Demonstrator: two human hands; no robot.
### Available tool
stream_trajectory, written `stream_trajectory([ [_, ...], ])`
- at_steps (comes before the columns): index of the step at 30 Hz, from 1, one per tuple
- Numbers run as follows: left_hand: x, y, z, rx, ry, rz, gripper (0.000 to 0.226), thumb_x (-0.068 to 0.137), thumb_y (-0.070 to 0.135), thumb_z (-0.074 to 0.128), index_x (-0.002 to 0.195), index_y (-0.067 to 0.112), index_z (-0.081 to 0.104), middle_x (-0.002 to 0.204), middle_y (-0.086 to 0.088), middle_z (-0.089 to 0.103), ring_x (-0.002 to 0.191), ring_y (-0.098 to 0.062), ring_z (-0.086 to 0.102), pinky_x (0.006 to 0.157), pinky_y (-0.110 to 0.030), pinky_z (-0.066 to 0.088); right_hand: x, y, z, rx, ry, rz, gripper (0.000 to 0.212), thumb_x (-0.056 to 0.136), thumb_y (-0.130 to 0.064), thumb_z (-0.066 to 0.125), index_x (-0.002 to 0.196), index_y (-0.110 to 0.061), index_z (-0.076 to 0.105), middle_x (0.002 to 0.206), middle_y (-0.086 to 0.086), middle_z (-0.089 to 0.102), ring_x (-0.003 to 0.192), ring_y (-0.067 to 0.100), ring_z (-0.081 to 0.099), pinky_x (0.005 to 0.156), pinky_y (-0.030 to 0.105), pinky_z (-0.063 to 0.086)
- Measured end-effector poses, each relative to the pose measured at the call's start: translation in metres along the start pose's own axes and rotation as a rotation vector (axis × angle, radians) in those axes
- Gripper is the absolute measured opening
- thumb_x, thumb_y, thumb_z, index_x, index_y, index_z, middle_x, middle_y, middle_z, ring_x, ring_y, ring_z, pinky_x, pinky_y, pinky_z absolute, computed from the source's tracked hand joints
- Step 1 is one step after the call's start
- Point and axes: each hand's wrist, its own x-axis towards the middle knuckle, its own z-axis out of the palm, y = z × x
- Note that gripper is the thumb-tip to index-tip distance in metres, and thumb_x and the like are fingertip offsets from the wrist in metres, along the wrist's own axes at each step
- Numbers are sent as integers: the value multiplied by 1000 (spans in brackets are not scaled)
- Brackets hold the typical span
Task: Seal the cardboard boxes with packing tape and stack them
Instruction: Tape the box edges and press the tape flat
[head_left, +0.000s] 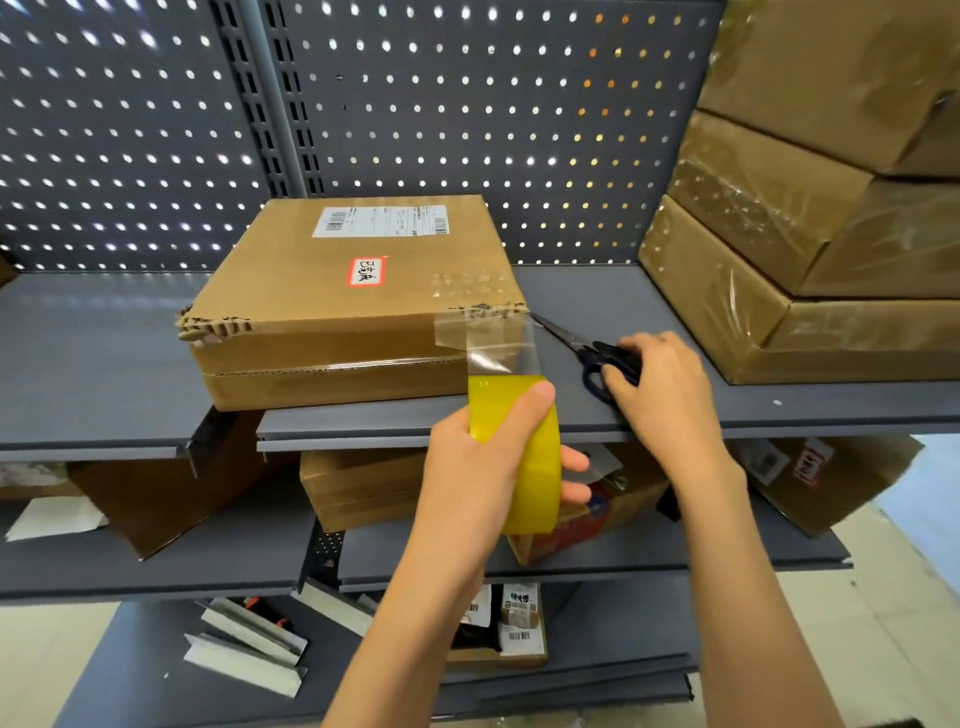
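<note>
The left grip (483, 462) was closed around a yellow roll of packing tape (524, 457), thumb pressed on the upper rim and fingers curled through the core. A clear strip of tape (493, 343) was stretched from the roll up to the front right corner of a flat cardboard box (343, 306), where it was stuck across the side seam. The box was set on the grey shelf (104, 353), its torn front edge showing — a white shipping label (382, 221) and a red-bordered sticker (366, 271) were seen on its lid. The right grip (660, 384) was closed over the dark handles of a pair of scissors (582, 345), whose blades were pointed toward the taped corner. A stack of taped boxes (810, 208) was seen at the right of the shelf, well apart from the flat box.
</note>
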Motion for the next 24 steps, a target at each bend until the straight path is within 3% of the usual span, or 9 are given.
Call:
stream_trajectory([
  [7,-1,0,0,5,7,-1,18,89,32,58,88,14,59,60,-7,69,46,-18,65,44,-21,51,0,1,0,-118,-21,-9,36,96,-28,54,120,0,57,117,18,55,110,31,47,82,32,34],
  [11,0,0,0,0,14,-2,16,89,31,59,89,15,59,60,-7,69,46,-18,65,44,-21,51,-5,7,-4,217,16,-15,27,97,-27,54,117,-10,57,110,8,63,104,25,56,80,32,40],
  [14,0,0,1,-4,16,-2,16,89,30,59,89,14,59,59,-7,69,45,-18,64,43,-21,51,-10,8,-16,515,4,-80,18,88,-26,65,105,-19,62,92,-6,66,79,-2,60,72,17,48],
  [18,1,-1,1,5,22,11,17,89,31,59,89,14,60,60,-7,69,45,-18,64,43,-21,51,-16,8,-21,553,7,-150,24,75,-22,77,97,-20,65,86,-8,68,72,2,60,66,15,47],
  [24,1,-4,0,13,33,27,16,89,31,59,88,14,60,59,-7,69,46,-19,64,45,-23,52,-25,6,-21,586,-13,-135,39,65,-34,84,93,-17,61,77,-10,67,68,5,59,60,13,45],
])
